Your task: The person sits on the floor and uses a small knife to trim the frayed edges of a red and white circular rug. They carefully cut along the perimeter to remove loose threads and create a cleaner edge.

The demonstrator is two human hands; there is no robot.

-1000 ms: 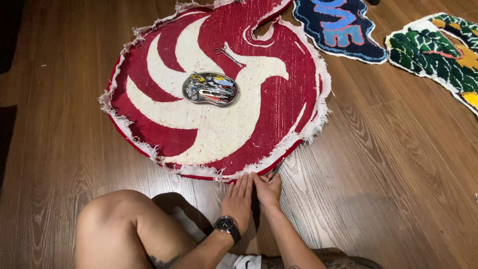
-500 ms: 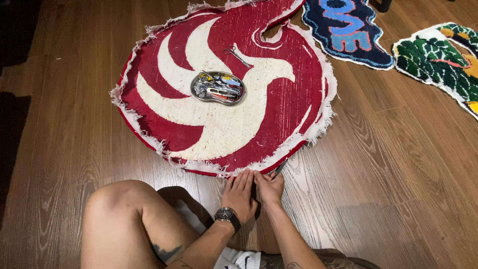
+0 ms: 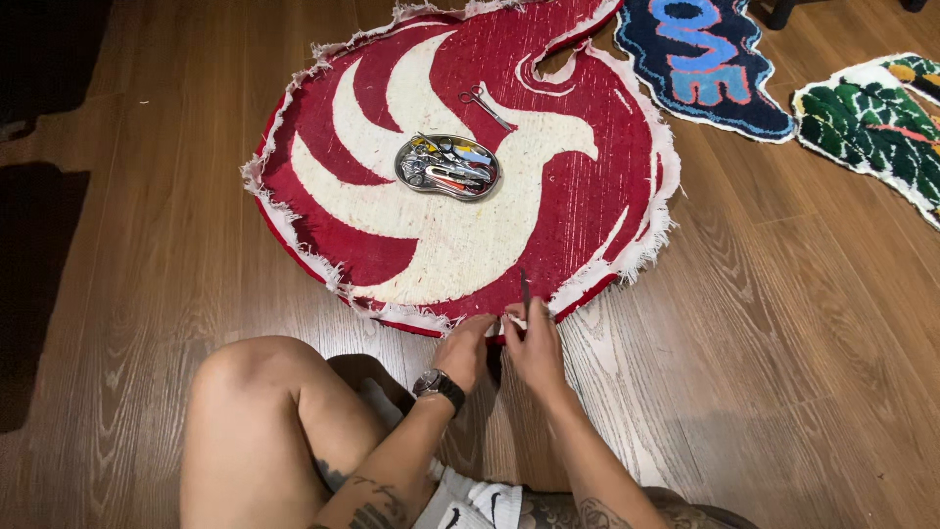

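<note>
Together, left hand (image 3: 466,351) and right hand (image 3: 534,345) pinch the red-and-white rug's (image 3: 548,176) frayed edge.

We see warm, even indoor light; soft shadows pool just below our fingers (image 3: 509,323), a dark patch sits far left of them, and focus stays sharp.

Frayed cloth rug (image 3: 548,196), glossy wood floor (image 3: 783,343)

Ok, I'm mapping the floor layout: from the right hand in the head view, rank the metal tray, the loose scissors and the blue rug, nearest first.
From the right hand:
1. Metal tray, on the red rug's middle.
2. Loose scissors, just beyond the tray.
3. Blue rug, top right on the floor.
</note>
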